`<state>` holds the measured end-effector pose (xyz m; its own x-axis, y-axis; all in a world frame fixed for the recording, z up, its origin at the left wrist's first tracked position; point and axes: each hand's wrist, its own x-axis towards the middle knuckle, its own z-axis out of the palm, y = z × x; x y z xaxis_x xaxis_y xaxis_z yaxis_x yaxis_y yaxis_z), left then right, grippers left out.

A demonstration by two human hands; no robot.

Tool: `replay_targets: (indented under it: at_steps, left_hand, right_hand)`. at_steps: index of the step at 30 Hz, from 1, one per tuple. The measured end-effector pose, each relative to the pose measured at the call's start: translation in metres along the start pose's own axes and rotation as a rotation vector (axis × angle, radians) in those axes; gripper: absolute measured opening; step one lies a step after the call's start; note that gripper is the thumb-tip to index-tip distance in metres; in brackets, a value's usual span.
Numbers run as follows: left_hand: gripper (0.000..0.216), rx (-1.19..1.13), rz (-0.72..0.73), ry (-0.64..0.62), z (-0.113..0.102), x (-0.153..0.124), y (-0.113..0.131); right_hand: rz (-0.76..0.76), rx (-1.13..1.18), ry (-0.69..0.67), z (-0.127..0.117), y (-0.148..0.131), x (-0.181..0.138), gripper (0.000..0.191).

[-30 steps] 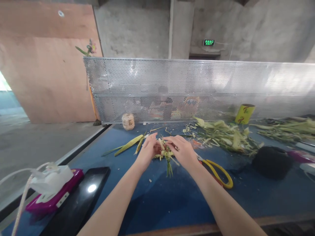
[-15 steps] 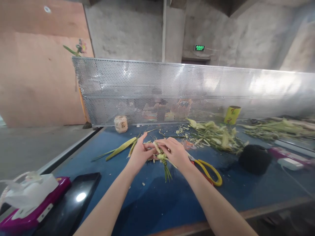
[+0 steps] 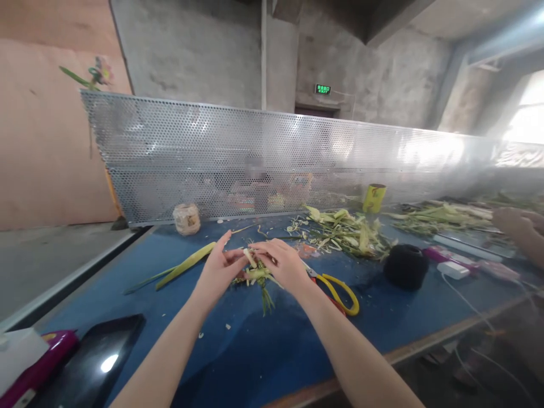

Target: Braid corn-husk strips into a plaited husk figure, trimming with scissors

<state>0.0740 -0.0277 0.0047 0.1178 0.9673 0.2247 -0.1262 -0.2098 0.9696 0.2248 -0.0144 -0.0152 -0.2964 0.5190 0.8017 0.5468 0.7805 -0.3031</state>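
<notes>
Bench (image 3: 263, 351): blue top, littered with scraps, bare toward me; a dark glossy slab (image 3: 87, 368) lies near left.
Green stems (image 3: 267, 300): they trail from the plant bundle (image 3: 257, 274) toward me; I can't tell whether it touches the bench.
Right grip (image 3: 283, 263): I have its fingertips pinched on the bundle's pale upper piece, which tilts.
Left grip (image 3: 219, 266): fingers bent against the same piece, index raised; I cannot tell if they clamp it.
Fingerwork: I judge the step as two-handed shaping of the bundle; the next move calls for light, steady fingertips.
Yellow-handled scissors (image 3: 352, 303): just beside my right wrist.
Husk pile (image 3: 344, 232): farther off, before the perforated screen (image 3: 212, 153).
</notes>
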Motion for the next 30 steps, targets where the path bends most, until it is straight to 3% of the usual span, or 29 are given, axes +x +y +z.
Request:
replay_targets:
  at_steps: [4, 17, 22, 30]
  left_hand:
    - [0.096, 0.021, -0.080, -0.053, 0.0001, -0.0033, 0.0002]
    - [0.101, 0.061, 0.040, -0.024, -0.0068, -0.0006, -0.0019]
    - [0.099, 0.090, 0.075, 0.044, -0.0068, 0.0016, -0.0048]
    - [0.085, -0.160, 0.077, 0.064, -0.0034, 0.0003, -0.0053]
  right_hand:
    - [-0.055, -0.029, -0.038, -0.0003, 0.0013, -0.0018, 0.024]
    - [-0.061, -0.005, -0.078, -0.0038, 0.0011, -0.0002, 0.032]
    - [-0.079, -0.005, -0.112, -0.0030, -0.0003, -0.0010, 0.035]
    - [0.051, 0.146, -0.105, 0.0003, -0.0012, 0.0008, 0.038]
